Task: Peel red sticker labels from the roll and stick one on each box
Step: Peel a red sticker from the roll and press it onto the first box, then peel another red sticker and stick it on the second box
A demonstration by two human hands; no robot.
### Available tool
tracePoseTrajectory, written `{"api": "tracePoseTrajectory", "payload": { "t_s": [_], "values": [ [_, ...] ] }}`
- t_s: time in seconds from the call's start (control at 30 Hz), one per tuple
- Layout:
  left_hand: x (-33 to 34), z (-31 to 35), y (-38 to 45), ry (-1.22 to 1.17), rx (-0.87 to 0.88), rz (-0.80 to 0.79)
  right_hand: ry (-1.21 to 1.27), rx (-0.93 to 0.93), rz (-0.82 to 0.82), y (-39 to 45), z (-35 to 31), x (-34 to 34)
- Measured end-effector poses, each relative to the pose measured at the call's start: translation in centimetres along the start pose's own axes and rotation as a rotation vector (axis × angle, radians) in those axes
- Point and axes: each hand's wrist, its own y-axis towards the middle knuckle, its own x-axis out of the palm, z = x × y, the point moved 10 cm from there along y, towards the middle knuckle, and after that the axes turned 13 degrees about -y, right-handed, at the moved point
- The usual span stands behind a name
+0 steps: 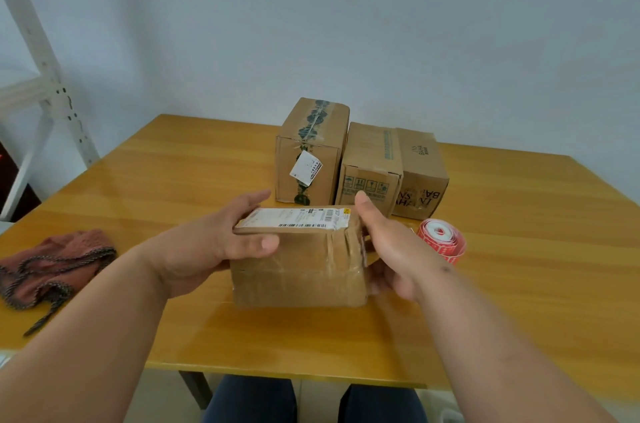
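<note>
Brown boxes [299, 270], red-and-white sticker roll [441, 241], yellow table [173, 180], rust cloth [52, 260].

Shipping label [298, 217] print illegible; right hand [391, 246] fingers hidden behind box [298, 267]; shelf frame [41, 76] cropped left.

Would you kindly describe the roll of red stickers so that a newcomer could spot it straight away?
Start at the wooden table and find the three cardboard boxes standing in a row at its far side. In front of the rightmost one, beside the right hand, lies the sticker roll. It is the only round, bright red and white thing there.
</note>
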Motion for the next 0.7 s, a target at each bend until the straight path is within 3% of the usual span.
{"api": "tracePoseTrajectory", "payload": {
  "t_s": [0.17, 0.23, 0.4, 0.53, 0.7],
  "values": [
    [-2.7, -0.1, 0.7, 0.138, -0.069, 0.169, 0.021, -0.036, -0.15, 0.0, -0.9, 1.6],
    [-3.6, 0.4, 0.8, 0.216, -0.099, 0.269, -0.017, -0.025, -0.139, -0.2, -1.1, 1.6],
    [-6.5, 1.4, 1.1, 0.516, -0.113, 0.599, -0.344, -0.144, 0.183, -0.7, -3.0, -1.8],
    [-6.2, 3.5, 1.2, 0.625, 0.084, 0.738, -0.682, -0.375, 0.516, -2.0, -5.8, -4.7],
    [-2.0, 7.6, -0.5, 0.905, 0.472, 0.843, -0.942, -0.451, 0.846, -3.7, -5.4, -7.7]
  ]
}}
